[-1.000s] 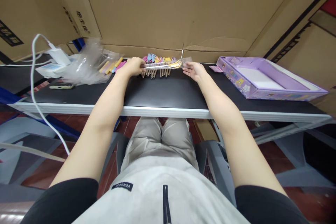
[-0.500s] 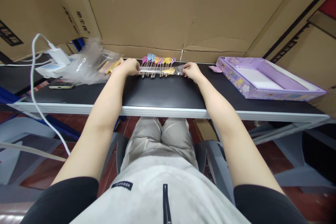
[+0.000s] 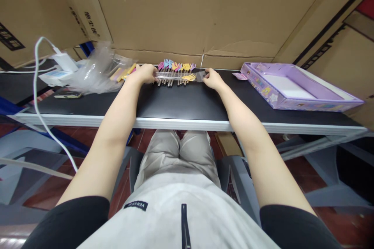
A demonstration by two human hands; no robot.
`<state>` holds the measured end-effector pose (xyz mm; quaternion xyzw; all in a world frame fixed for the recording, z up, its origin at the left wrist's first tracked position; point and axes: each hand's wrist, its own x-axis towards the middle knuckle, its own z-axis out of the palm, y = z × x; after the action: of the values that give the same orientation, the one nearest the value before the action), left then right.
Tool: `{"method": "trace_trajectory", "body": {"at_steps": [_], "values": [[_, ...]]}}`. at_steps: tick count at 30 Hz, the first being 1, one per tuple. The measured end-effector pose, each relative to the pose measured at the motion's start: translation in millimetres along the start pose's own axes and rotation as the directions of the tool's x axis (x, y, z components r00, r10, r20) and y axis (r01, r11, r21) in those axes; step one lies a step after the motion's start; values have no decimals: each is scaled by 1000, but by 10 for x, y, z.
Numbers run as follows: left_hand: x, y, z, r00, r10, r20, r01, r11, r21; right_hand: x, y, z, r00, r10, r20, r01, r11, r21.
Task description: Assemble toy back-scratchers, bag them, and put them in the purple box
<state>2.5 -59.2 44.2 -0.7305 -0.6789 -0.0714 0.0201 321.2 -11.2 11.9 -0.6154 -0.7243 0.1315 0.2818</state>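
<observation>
A narrow clear plastic sleeve (image 3: 178,76) with a yellow hand-topped stick inside lies across the far middle of the black table (image 3: 181,103). My left hand (image 3: 145,74) is closed on its left end. My right hand (image 3: 212,78) pinches its right end. Right behind the sleeve lies a row of several sticks with pink, blue, orange and yellow hand-shaped tops (image 3: 175,67), their metal tips pointing toward me.
A heap of clear plastic bags (image 3: 97,68) with coloured sticks sits at the left, beside a white charger and cable (image 3: 62,62) and a phone (image 3: 68,94). An open purple box (image 3: 295,87) lies at the right. Cardboard walls (image 3: 187,11) close off the back.
The sleeve has come down from slightly raised to lying low near the table. My right hand went from open with palm up to pinching the sleeve's right end.
</observation>
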Motion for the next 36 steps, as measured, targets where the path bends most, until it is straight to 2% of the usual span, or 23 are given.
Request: {"method": "trace_trajectory", "body": {"at_steps": [6, 16, 21, 25, 30, 33, 36], "values": [[56, -67, 58, 1000, -27, -3, 27, 1000, 2, 11, 30, 10, 999, -19, 46, 19, 1000, 17], [93, -105, 94, 998, -65, 7, 65, 997, 44, 4, 3, 38, 998, -57, 36, 56, 998, 13], [95, -97, 90, 995, -70, 77, 60, 989, 133, -16, -25, 44, 996, -60, 65, 63, 997, -35], [33, -49, 47, 993, -21, 114, -1, 982, 191, -40, -49, 56, 997, -46, 61, 49, 997, -55], [-73, 21, -36, 990, 38, 136, -57, 988, 142, -29, -49, 68, 998, -45, 44, 47, 998, -50], [-93, 122, -51, 992, 103, 80, -108, 992, 62, -27, -55, 60, 998, -46, 38, 47, 998, -35], [-47, 309, -3, 977, 214, -15, -215, 976, -26, -37, -70, 49, 999, -39, 30, 40, 998, -39]]}}
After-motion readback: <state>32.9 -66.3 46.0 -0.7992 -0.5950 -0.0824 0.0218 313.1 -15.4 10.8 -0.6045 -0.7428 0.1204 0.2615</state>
